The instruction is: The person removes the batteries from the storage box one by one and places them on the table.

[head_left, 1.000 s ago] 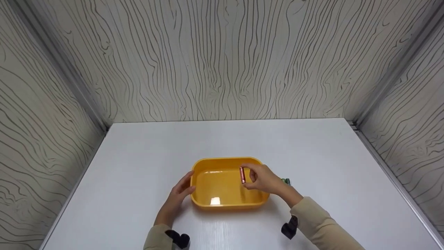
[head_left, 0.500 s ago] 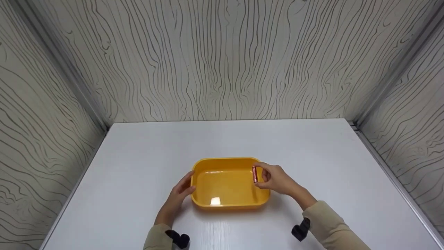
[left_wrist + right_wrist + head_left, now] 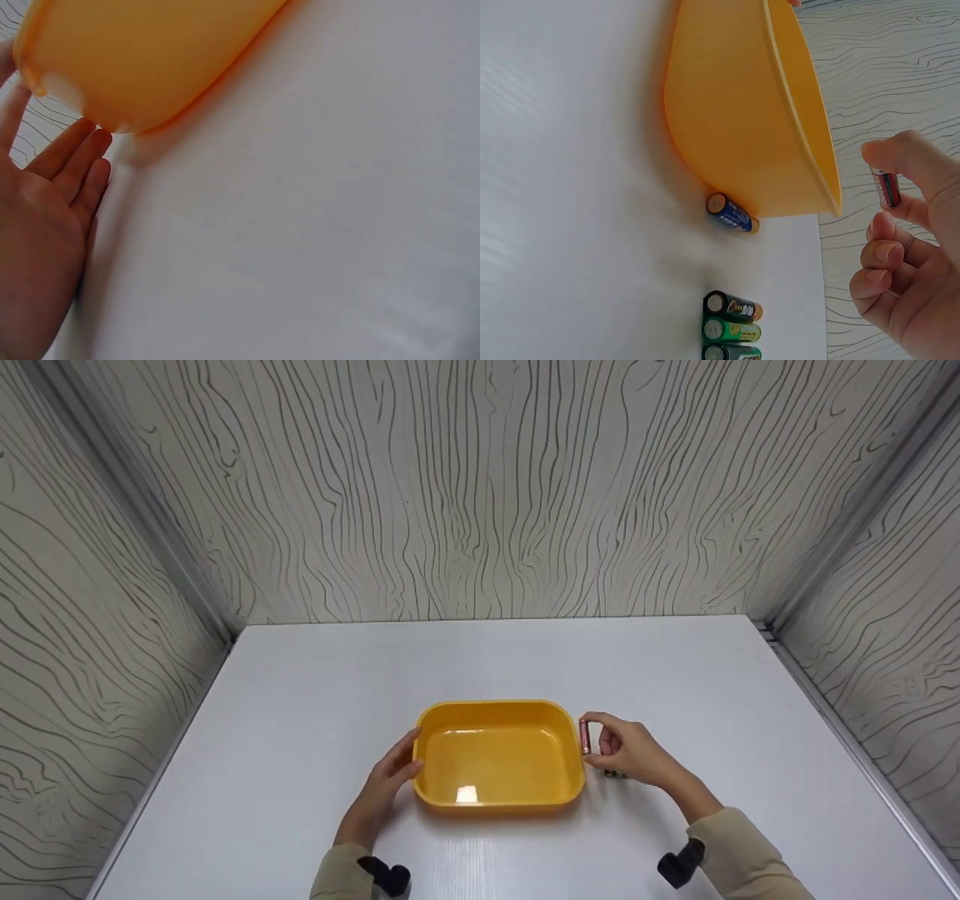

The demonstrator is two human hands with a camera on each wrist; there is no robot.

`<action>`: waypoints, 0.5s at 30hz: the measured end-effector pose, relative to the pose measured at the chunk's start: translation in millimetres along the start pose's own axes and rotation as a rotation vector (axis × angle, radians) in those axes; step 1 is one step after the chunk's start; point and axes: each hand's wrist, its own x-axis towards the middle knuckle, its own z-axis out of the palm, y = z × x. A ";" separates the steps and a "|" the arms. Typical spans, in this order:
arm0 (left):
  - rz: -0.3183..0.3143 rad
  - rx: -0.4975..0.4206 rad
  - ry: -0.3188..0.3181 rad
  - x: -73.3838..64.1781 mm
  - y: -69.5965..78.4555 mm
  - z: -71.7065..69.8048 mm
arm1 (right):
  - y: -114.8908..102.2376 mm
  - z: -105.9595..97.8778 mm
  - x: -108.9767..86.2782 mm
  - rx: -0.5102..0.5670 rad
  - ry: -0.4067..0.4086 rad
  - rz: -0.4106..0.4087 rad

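Between thumb and forefinger, my right hand (image 3: 632, 750) pinches a small red battery (image 3: 585, 737) upright, just outside the right rim of a yellow plastic basin (image 3: 495, 714). My left hand (image 3: 384, 780) touches the basin's left side; in the left wrist view its fingers (image 3: 81, 166) lie fairly straight against the outer wall. Below the right hand, the right wrist view shows a blue battery (image 3: 733, 213) beside the basin's base. Further off, a black battery (image 3: 735, 306), a green battery (image 3: 731, 331) and a dark green battery (image 3: 731, 352) lie side by side on the table.
The white table (image 3: 315, 682) ends at a wood-grain patterned back panel (image 3: 480, 510), with similar panels on both sides. A black wrist camera (image 3: 681, 864) sits on the right sleeve, another wrist camera (image 3: 386, 876) on the left.
My right hand has moved right with the red battery, from above the inside of the basin to just past its right rim. The left hand and basin have stayed in place.
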 end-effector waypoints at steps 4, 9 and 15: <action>0.020 0.000 -0.009 0.1 -1.6 -1.0 | 7.3 -5.6 -5.8 -0.001 0.019 0.020; 0.022 -0.006 -0.015 0.9 -3.3 -1.9 | 16.9 -9.9 -11.2 -0.008 0.025 0.026; 0.001 -0.014 -0.005 0.9 -3.8 -2.2 | 30.0 -12.3 -17.4 -0.028 0.011 0.057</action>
